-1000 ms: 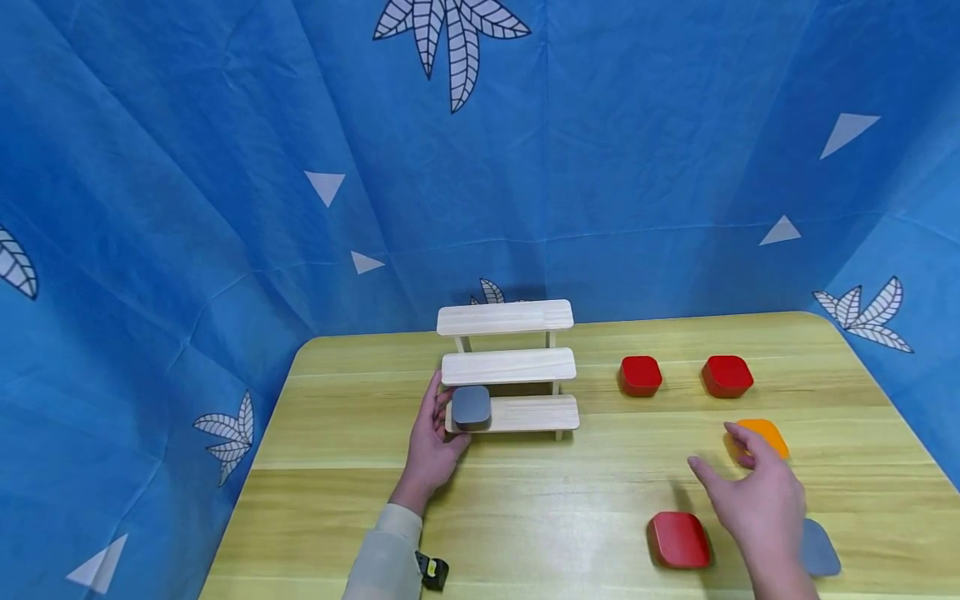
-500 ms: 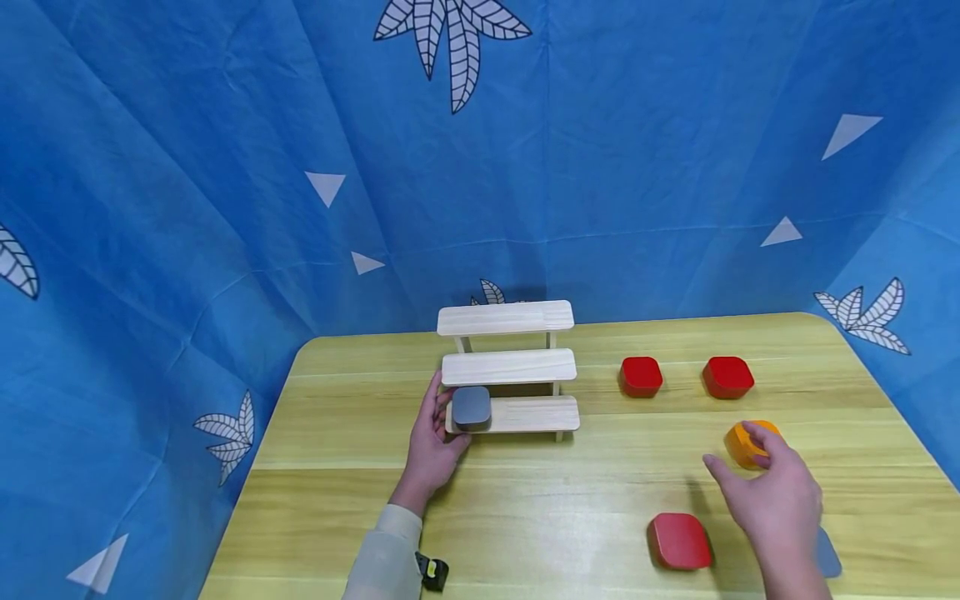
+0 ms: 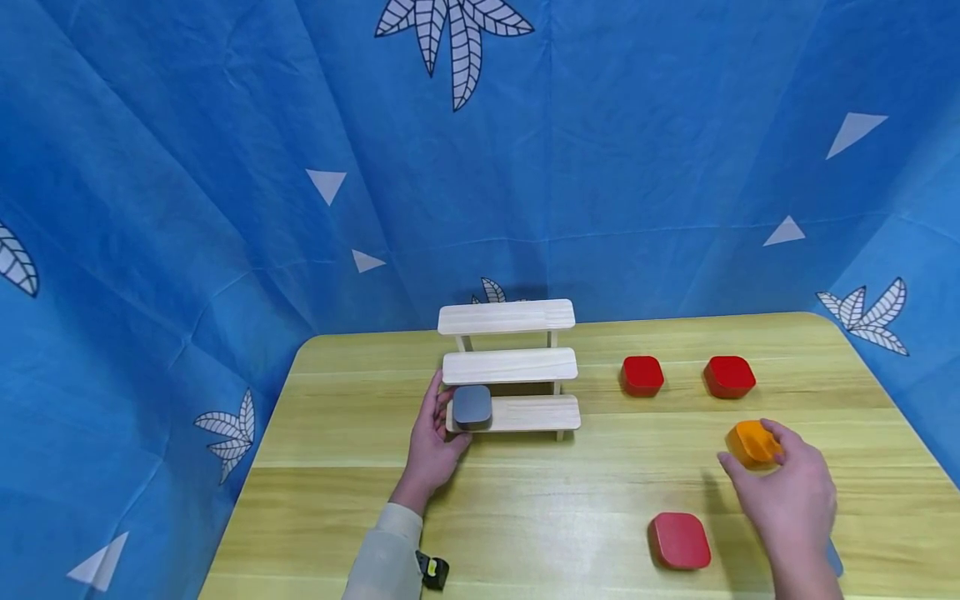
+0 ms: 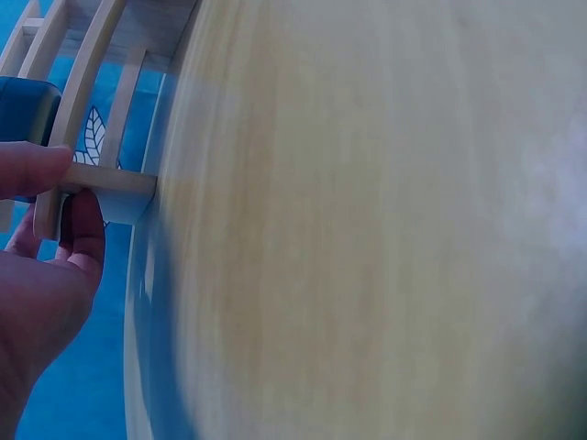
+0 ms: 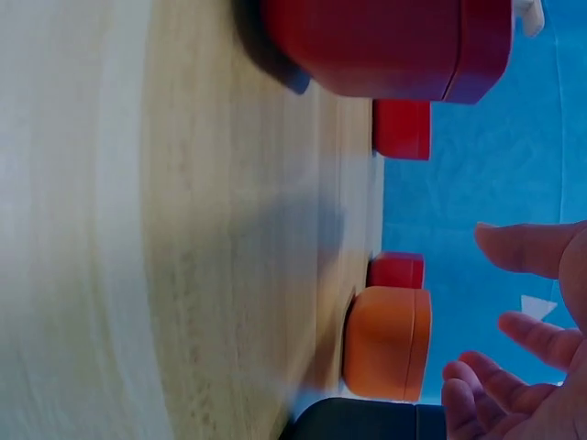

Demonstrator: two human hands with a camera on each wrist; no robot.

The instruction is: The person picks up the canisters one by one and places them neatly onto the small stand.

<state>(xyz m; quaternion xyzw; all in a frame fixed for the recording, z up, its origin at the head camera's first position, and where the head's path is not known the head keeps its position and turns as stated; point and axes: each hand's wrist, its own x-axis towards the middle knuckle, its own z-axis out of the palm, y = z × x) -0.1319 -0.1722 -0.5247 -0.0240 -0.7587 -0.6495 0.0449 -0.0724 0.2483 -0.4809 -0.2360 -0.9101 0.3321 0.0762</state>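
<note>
At the left end of a three-step wooden shelf, my left hand grips the lowest step. The left wrist view has the thumb over the board and fingers curled under it. A grey-blue rounded-square box sits on that step, beside the fingers. My right hand hovers over the right of the table, fingers apart and holding nothing. It overlaps an orange lidded box in the head view; in the right wrist view a gap separates the hand from the orange box.
Two red boxes, one left of the other, stand toward the back right. Another red box lies nearer the front. The right wrist mostly hides a blue box. A blue patterned cloth hangs behind the table.
My right hand has drifted to the right, showing more of the orange box and covering more of the blue one. The left hand and shelf have stayed put.
</note>
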